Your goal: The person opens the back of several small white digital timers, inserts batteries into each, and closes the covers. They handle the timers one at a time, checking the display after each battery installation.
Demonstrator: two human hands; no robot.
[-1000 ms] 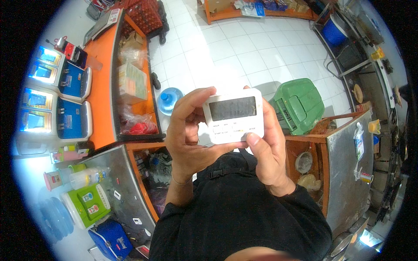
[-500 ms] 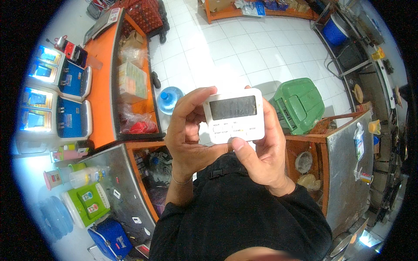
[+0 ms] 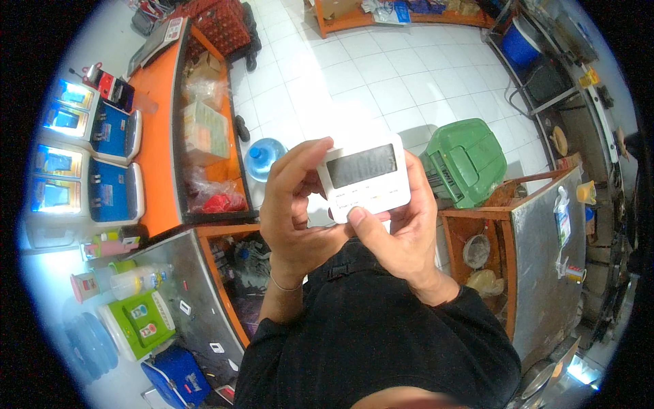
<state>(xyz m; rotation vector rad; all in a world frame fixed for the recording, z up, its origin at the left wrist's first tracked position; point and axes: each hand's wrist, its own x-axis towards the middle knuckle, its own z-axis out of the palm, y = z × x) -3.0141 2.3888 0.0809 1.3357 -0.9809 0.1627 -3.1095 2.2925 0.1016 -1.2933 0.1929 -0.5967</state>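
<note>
Both hands hold a white digital timer (image 3: 368,178) up at chest height: the left hand (image 3: 293,204) curls closed around its left edge, the right hand (image 3: 402,232) cups its right side, thumb on the button row. This looks like button-setting; any further press needs a steady grip. Beyond lie the white tiled floor (image 3: 327,75) and a green bin (image 3: 466,160).

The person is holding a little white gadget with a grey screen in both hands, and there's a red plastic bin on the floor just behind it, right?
Nearly. The bin is green, not red, as the head view shows. The rest holds: the left hand and right hand both hold the white gadget with its grey screen.
</note>
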